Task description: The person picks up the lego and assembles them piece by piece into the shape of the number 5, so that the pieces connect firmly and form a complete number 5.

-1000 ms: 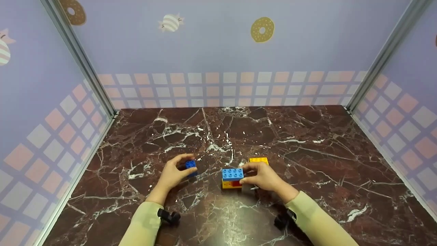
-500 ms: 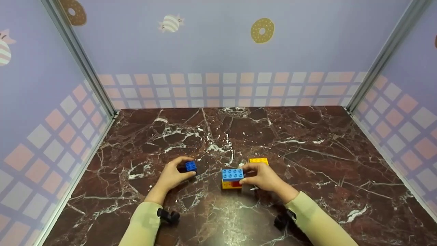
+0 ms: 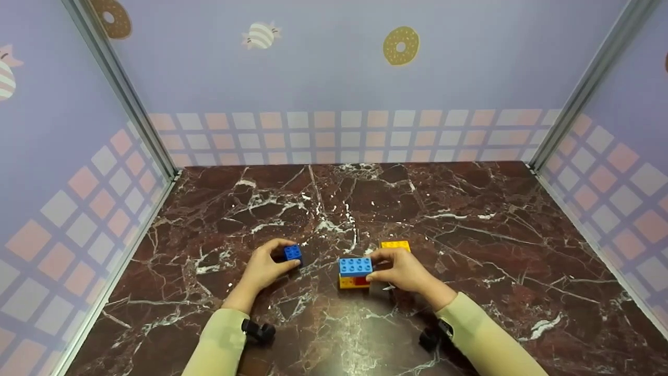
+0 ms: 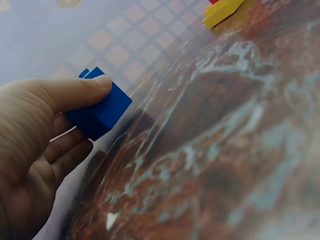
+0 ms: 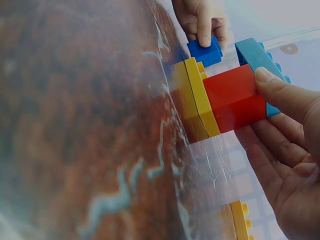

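My left hand (image 3: 265, 266) pinches a small dark blue toy brick (image 4: 102, 111) between thumb and fingers, just over the marbled table. In the head view its studs face up. My right hand (image 3: 403, 269) grips a short stack from its right side. That stack has a thin yellow brick (image 5: 202, 97) at the bottom on the table, a red brick (image 5: 235, 97) above its right end, and a light blue eight-stud brick (image 3: 356, 266) on top. The right thumb lies at the seam of red and light blue. Part of the red brick is hidden by the right hand in the head view.
Another yellow brick (image 3: 395, 245) lies on the table (image 3: 469, 250) just behind the right hand. Patterned panels (image 3: 334, 68) with metal corner posts enclose the table at the back and sides. Each wrist wears a black camera on a strap.
The dark blue brick has turned and shifted slightly within the left hand's fingers, its studs showing more clearly than a second ago. The right hand and the stack have stayed in place.
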A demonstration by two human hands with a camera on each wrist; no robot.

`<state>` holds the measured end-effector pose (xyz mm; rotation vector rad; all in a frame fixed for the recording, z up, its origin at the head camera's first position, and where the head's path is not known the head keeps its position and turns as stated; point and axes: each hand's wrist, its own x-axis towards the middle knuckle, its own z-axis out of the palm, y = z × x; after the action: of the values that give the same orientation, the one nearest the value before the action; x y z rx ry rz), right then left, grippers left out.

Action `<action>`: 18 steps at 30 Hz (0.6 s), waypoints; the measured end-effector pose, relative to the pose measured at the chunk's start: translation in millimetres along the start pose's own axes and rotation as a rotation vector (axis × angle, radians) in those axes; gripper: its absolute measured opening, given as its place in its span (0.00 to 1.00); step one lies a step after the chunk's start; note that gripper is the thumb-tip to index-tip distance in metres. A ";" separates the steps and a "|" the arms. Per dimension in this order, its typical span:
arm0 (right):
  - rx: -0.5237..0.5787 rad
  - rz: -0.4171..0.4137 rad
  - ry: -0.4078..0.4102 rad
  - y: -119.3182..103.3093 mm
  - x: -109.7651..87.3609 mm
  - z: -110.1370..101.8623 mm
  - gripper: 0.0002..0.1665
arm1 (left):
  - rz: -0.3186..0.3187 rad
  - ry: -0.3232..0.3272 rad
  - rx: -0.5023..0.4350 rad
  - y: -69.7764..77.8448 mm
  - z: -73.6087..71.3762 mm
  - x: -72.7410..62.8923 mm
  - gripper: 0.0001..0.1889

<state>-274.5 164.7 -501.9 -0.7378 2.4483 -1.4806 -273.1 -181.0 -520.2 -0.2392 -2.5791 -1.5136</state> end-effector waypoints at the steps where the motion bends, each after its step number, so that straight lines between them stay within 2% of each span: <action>1: 0.004 0.003 0.001 -0.2 0.1 0.3 0.23 | -0.001 0.002 -0.006 1.0 0.6 0.1 0.20; 8: 0.004 0.003 0.002 -1.5 -0.2 0.2 0.24 | 0.051 0.027 -0.065 13.7 7.9 -1.3 0.20; 14: -0.001 0.009 0.000 -0.9 -0.1 0.3 0.23 | 0.081 0.001 -0.160 30.4 16.8 -3.4 0.21; 18: -0.010 0.006 -0.001 -0.2 -0.4 -0.2 0.23 | 0.103 -0.019 -0.185 38.8 22.3 -5.3 0.21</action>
<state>-274.2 165.0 -501.6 -0.7325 2.4573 -1.4661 -260.8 -143.2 -499.0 -0.4020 -2.3997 -1.7202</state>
